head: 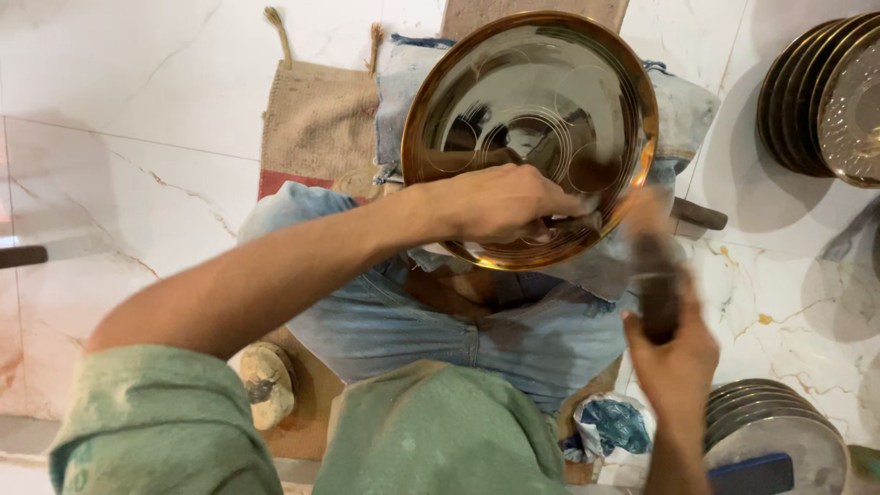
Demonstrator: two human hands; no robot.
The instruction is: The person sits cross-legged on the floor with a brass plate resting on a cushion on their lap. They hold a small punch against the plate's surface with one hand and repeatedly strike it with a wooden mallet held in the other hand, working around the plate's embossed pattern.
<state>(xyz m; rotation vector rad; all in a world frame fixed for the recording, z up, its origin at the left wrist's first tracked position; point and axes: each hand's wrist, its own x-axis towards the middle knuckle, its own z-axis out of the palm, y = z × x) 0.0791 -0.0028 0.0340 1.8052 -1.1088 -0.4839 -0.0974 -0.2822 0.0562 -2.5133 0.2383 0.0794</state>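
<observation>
A shiny brass plate (532, 101) with engraved circles rests on denim cloth over my lap. My left hand (500, 203) lies on the plate's near part, fingers closed on a thin metal tool (576, 222) pressed to its surface. My right hand (676, 353) is raised at the plate's right edge, gripping a dark wooden-handled hammer (655, 284) that is blurred by motion.
A stack of brass plates (830, 101) leans at the upper right. Another stack of metal plates (775, 431) lies at the lower right. A burlap mat (316, 124) covers the marble floor. A wooden mallet head (266, 385) sits by my left knee, a dark handle (698, 215) beyond the plate.
</observation>
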